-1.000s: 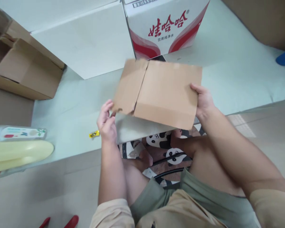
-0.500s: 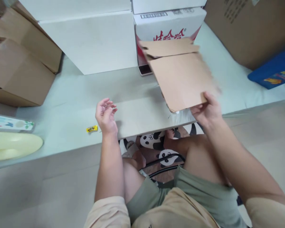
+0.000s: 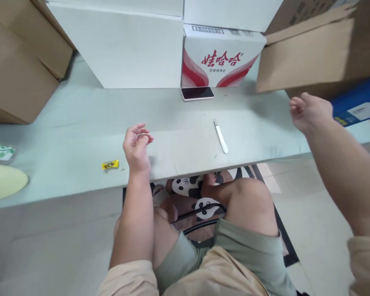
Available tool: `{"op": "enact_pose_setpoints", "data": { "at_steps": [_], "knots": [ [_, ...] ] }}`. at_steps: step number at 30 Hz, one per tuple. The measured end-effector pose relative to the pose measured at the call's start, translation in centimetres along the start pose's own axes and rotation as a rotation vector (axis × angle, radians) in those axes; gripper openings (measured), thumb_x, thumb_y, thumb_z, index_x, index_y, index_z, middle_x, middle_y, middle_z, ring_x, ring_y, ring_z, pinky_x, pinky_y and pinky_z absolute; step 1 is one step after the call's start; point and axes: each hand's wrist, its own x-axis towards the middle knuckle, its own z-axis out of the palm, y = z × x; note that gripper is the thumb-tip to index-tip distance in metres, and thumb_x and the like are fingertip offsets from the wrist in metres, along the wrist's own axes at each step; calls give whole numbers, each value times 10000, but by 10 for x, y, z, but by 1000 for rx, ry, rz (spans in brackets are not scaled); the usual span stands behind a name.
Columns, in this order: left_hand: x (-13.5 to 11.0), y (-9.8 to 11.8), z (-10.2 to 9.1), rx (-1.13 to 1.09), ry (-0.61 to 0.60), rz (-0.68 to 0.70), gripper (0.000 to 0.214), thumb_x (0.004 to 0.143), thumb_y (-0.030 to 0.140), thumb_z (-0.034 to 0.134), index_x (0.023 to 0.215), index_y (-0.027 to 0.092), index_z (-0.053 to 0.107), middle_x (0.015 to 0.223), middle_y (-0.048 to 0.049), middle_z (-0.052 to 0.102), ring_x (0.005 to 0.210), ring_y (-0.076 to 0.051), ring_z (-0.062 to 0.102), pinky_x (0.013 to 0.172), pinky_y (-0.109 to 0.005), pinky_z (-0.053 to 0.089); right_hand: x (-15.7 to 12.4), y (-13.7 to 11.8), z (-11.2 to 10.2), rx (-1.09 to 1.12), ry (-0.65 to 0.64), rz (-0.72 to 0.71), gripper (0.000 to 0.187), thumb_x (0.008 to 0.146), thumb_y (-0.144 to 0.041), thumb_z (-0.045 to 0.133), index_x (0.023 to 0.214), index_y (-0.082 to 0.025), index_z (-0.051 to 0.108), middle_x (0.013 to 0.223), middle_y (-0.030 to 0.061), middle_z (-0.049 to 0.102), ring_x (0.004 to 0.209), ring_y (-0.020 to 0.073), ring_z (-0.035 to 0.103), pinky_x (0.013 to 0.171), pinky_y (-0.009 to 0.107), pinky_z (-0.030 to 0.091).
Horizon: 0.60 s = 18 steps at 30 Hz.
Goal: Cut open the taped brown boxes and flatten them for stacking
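My left hand (image 3: 137, 144) hovers over the pale table (image 3: 80, 123) near its front edge, fingers loosely curled and apart, holding nothing. My right hand (image 3: 310, 110) is raised at the far right with its fingers half bent and empty. A flat brown cardboard box (image 3: 308, 53) is just above it, tilted and blurred, and the hand does not grip it. A white cutter (image 3: 220, 136) lies on the table between my hands.
A phone (image 3: 197, 93) lies before a red-and-white carton (image 3: 218, 57). Beside that stands a large white box (image 3: 120, 45). Brown cartons (image 3: 15, 61) stand at the left and a blue package (image 3: 357, 102) at the right. A small yellow wrapper (image 3: 110, 165) lies left of my left hand.
My right hand swung the cardboard box up and to the right, and the box has left the hand. My left hand let go of it earlier and stayed put. The cutter is uncovered.
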Motion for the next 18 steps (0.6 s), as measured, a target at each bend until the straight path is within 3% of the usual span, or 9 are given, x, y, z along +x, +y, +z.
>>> {"op": "enact_pose_setpoints", "data": {
  "at_steps": [3,8,13,18],
  "knots": [
    [1,-1,1,9,-7,5,303,700,353,724,966,217,673,875,-31,607,678,-108,585,662,-271,495,0,7,25,-24,106,103,174,735,-287,755,783,-267,589,852,-2,707,608,97,603,446,238,434],
    [1,3,-4,8,-31,41,296,693,303,692,975,216,681,870,-29,613,691,-113,580,670,-273,503,-55,19,74,-142,72,271,270,662,-231,757,911,-222,653,989,62,729,594,110,619,440,238,447],
    [-2,13,-15,-22,-23,76,279,725,271,645,1000,231,678,896,-29,614,734,-122,587,708,-283,523,-86,12,121,-317,-113,145,303,596,-159,692,894,-207,662,835,4,679,556,81,534,479,222,432],
    [0,27,-36,-65,40,105,262,746,254,619,1000,221,672,899,-27,612,725,-115,579,723,-282,522,-97,-1,191,-548,-349,-21,396,567,-164,611,956,-209,670,921,17,670,592,88,491,487,222,363]
  ]
}}
